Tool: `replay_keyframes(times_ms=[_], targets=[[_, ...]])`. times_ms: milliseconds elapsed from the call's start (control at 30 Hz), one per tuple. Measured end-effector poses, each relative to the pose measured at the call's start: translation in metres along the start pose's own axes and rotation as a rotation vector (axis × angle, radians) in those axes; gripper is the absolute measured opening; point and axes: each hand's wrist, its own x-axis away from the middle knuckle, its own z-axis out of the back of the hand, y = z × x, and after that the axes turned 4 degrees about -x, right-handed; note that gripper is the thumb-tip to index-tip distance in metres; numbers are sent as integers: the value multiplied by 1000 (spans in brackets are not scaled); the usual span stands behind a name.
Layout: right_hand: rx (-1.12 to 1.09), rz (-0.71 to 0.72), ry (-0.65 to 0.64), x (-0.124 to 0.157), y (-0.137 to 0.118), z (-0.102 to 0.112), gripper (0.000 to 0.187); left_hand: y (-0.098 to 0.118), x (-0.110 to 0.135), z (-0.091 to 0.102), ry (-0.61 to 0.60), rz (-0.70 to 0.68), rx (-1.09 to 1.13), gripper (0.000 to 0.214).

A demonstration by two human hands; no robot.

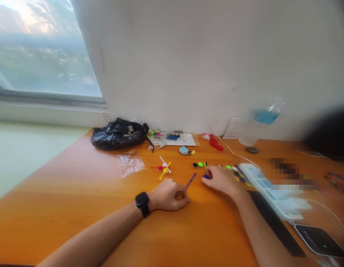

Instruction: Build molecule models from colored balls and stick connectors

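Observation:
My left hand (169, 194) rests on the orange table (77, 193), fingers curled in a pinch on the near end of a thin purple stick (191, 180). A black watch is on that wrist. My right hand (221, 179) lies a little to the right, fingers closed over a small blue piece (205, 177) on the table. Small round pieces, black (195, 165) and green (200, 164), lie just beyond it. A little assembly of red, yellow and white sticks (164, 168) sits to the left of them.
A black plastic bag (118, 134) lies by the wall, with a clear wrapper (130, 163) in front. Red tool (216, 144), small packets and a water bottle (265, 120) stand at the back. A white power strip (272, 191), cables and a phone (318, 241) fill the right side.

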Motion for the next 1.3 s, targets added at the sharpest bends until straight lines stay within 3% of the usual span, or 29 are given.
replay_keyframes(times_ms=[333,633,933,1300], targets=[[-12,35,18,0,-3,1,19,-1,0,-2,32,16,-58,20],[-188,160,179,5,-27,-2,18,-7,-6,-2,172,220,-169,21],[-355,310,121,9,-44,-19,13,-11,-11,2,278,279,-65,19],[-487,390,144,13,-56,-31,24,-33,-16,3,442,428,324,26]])
